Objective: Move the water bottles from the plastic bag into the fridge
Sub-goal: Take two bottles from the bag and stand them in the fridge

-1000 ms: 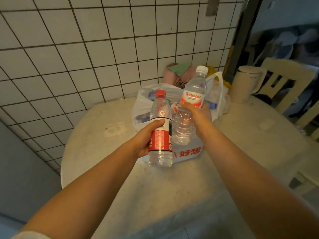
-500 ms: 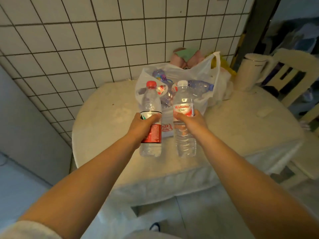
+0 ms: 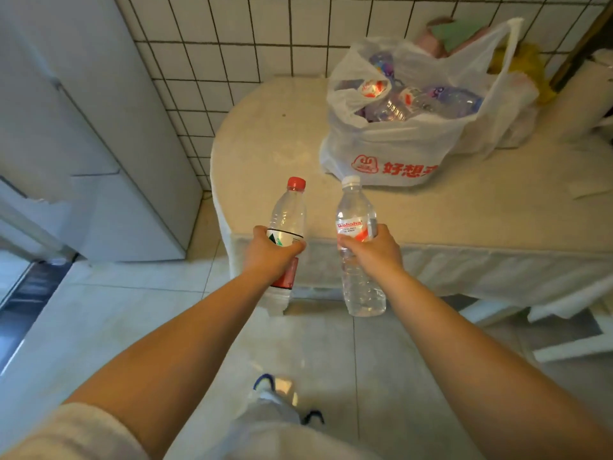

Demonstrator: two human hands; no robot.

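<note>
My left hand (image 3: pixel 270 257) grips a clear water bottle with a red cap and red label (image 3: pixel 288 214) around its middle. My right hand (image 3: pixel 373 252) holds a second clear bottle with a white cap and a red-and-white label (image 3: pixel 356 210). Both bottles are upright in the air at the table's front edge. The white plastic bag (image 3: pixel 398 151) with red print stands open on the table behind them, with several more bottles lying inside. The white fridge (image 3: pixel 76 127) stands at the left with its doors closed.
The round table (image 3: pixel 265 154) has a pale cloth and stands against the tiled wall (image 3: pixel 232 44). A white kettle (image 3: pixel 583 101) stands at the far right, and a white chair frame (image 3: pixel 564 330) is under the table's right side. Below my arms are floor tiles and my feet.
Both hands have drawn back from the bag with their bottles, now off the table's front edge. The view has moved back and tilted down, bringing the fridge into sight at the left.
</note>
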